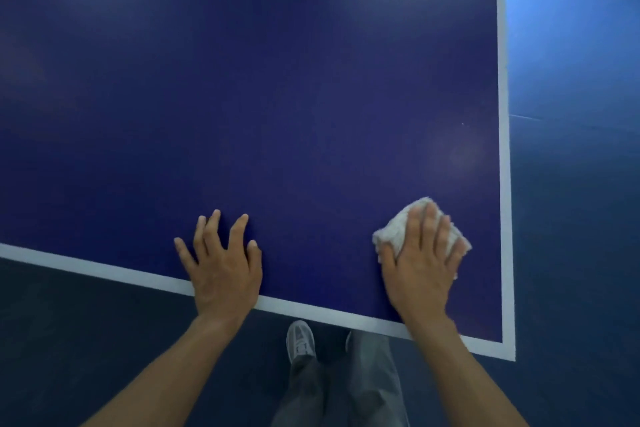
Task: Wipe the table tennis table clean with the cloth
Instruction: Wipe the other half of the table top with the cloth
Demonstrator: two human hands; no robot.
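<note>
Bunched white cloth (pixel 391 232) near the right corner of the table tennis table (pixel 277 97).
The table is dark blue with a white border and a thin white line across its far part. The cloth lies crumpled on the top, just inside the right edge line, flattened under my right hand (pixel 420 267).

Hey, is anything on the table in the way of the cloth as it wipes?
Ahead of the cloth, under the right hand, the table shows nothing in its path. Only the left hand rests to its left, near the front edge, so a sweep that way would meet it.
</note>
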